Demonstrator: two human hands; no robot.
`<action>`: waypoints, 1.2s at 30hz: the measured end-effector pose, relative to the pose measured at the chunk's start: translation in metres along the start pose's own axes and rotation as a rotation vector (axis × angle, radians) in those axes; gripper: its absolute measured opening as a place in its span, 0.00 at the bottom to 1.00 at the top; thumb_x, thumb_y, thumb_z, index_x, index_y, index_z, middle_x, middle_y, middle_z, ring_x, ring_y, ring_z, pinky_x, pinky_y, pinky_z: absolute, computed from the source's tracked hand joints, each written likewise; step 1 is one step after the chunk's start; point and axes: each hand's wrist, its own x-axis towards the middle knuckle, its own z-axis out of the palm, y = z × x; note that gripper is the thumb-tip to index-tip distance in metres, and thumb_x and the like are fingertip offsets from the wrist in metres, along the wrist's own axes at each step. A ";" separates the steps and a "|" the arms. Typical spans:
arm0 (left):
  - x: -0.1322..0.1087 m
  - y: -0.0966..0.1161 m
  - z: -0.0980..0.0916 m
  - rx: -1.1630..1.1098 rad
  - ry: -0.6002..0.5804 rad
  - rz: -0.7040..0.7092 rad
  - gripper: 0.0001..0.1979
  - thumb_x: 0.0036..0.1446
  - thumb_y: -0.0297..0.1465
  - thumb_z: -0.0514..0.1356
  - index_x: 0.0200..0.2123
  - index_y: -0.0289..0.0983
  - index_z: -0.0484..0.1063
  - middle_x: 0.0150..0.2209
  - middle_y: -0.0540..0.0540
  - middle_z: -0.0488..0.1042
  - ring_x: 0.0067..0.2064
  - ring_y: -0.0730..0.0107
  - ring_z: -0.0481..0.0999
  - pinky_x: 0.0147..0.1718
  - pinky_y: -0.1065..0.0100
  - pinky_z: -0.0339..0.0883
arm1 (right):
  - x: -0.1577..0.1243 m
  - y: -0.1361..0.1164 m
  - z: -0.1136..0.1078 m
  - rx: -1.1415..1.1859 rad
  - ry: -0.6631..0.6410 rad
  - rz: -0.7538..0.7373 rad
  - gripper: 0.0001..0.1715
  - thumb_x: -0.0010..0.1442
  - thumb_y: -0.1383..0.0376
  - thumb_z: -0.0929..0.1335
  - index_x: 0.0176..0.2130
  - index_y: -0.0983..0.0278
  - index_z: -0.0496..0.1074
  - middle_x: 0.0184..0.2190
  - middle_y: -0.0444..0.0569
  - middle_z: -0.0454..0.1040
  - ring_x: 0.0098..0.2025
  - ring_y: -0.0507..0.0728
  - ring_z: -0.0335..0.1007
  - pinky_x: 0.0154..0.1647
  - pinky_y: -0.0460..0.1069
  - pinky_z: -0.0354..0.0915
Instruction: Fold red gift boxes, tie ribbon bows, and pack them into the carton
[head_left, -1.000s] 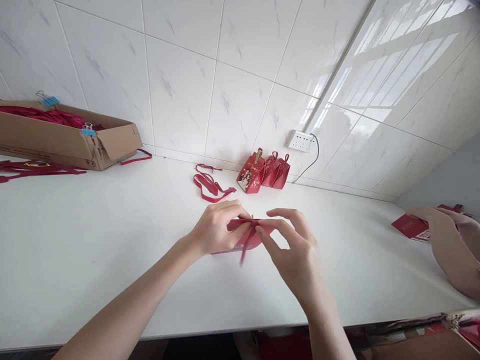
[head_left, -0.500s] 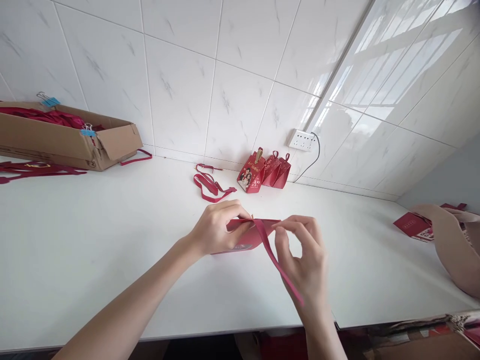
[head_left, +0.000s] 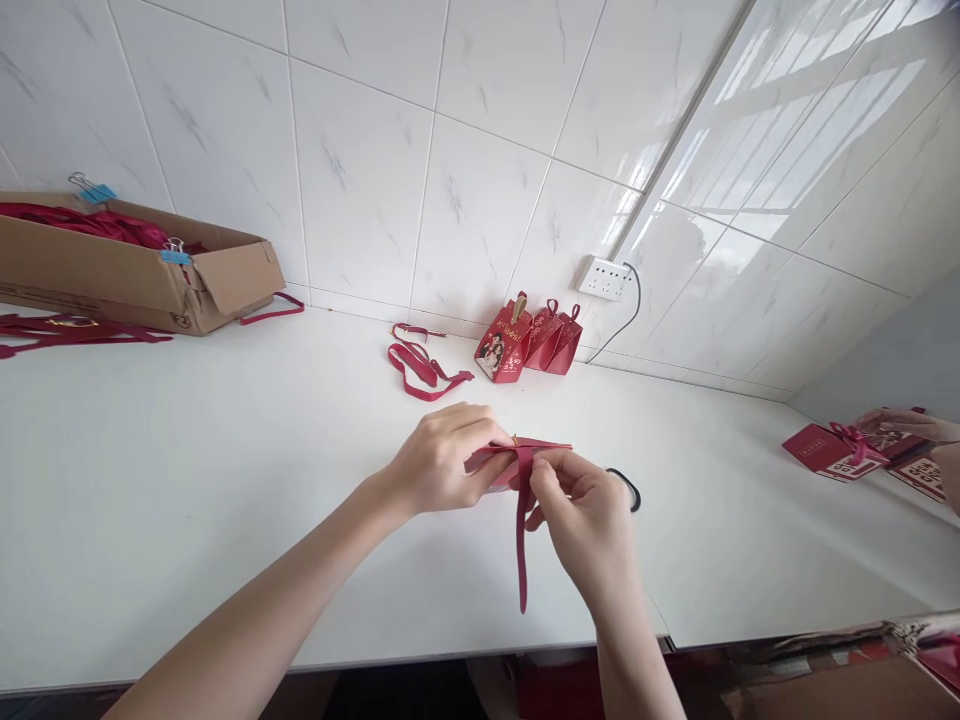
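Note:
A red gift box (head_left: 504, 478) is in front of me on the white table, mostly covered by my hands. My left hand (head_left: 452, 458) pinches its top edge, thumb on the near side. A dark red ribbon (head_left: 523, 560) passes over that edge, and its loose end hangs down the near side. My right hand (head_left: 581, 510) is closed, thumb and forefinger on the ribbon just below the edge. A small gold tip (head_left: 515, 439) shows at the top by my left fingers. The other right fingers are partly hidden.
Behind are finished red boxes (head_left: 502, 345) and loose ribbon (head_left: 420, 365). A cardboard box (head_left: 97, 270) of ribbons stands left. A black loop (head_left: 628, 490) lies beside my right hand. At right, another person's hand (head_left: 911, 425) is at red boxes (head_left: 825, 450). A power strip (head_left: 602, 278) is on the wall.
My right hand has moved left and closed on the ribbon, which now hangs straight down instead of slanting right. The black loop has come into view. The other person's arm has drawn back right.

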 end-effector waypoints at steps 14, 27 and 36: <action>-0.003 0.001 0.004 0.011 0.001 0.073 0.07 0.56 0.22 0.56 0.27 0.37 0.67 0.19 0.53 0.65 0.21 0.76 0.60 0.22 0.71 0.57 | -0.003 0.010 -0.003 -0.053 0.014 -0.012 0.15 0.55 0.61 0.63 0.25 0.65 0.74 0.23 0.48 0.75 0.23 0.52 0.71 0.23 0.45 0.70; -0.003 0.003 0.003 0.037 -0.053 0.091 0.07 0.56 0.22 0.55 0.28 0.37 0.67 0.20 0.53 0.65 0.23 0.75 0.63 0.24 0.70 0.60 | -0.012 0.022 -0.005 -0.071 0.201 -0.023 0.17 0.59 0.56 0.62 0.31 0.63 0.74 0.28 0.47 0.77 0.27 0.53 0.75 0.25 0.46 0.74; -0.002 0.005 0.004 0.043 -0.019 0.102 0.07 0.56 0.22 0.56 0.27 0.37 0.67 0.18 0.54 0.64 0.21 0.75 0.63 0.23 0.71 0.60 | -0.029 0.009 -0.003 -0.113 0.276 -0.102 0.10 0.52 0.58 0.69 0.31 0.60 0.77 0.25 0.43 0.78 0.23 0.51 0.74 0.22 0.42 0.71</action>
